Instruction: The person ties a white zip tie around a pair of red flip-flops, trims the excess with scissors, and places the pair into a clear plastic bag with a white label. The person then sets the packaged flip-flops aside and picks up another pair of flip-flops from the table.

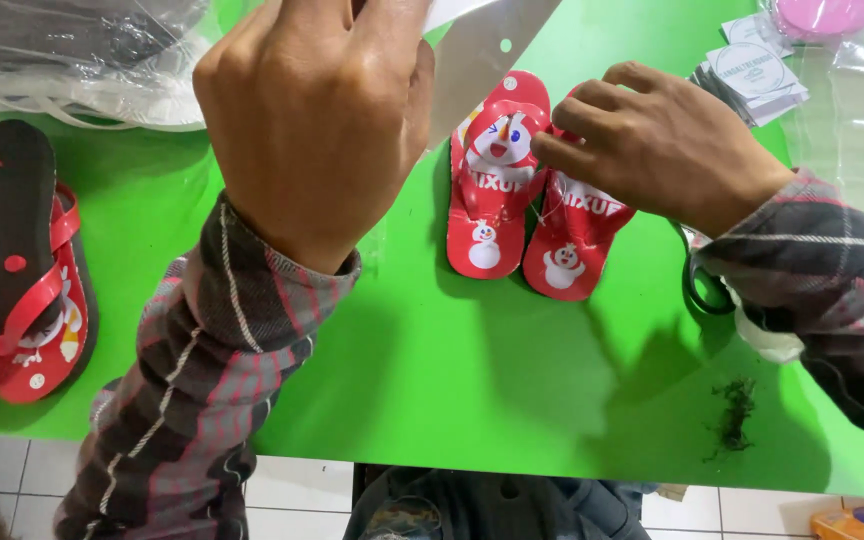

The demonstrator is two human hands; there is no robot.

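Bright even overhead light; soft shadows on green table (pixel 432 380); slight blur, edge distortion.

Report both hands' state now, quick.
Left hand: closed in a fist, gripping a clear plastic bag.
Right hand: fingers curled, pinching at the straps of the red sandals on the green table.

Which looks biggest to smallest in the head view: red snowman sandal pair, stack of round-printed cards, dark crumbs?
1. red snowman sandal pair
2. stack of round-printed cards, partly cut off, farther away
3. dark crumbs
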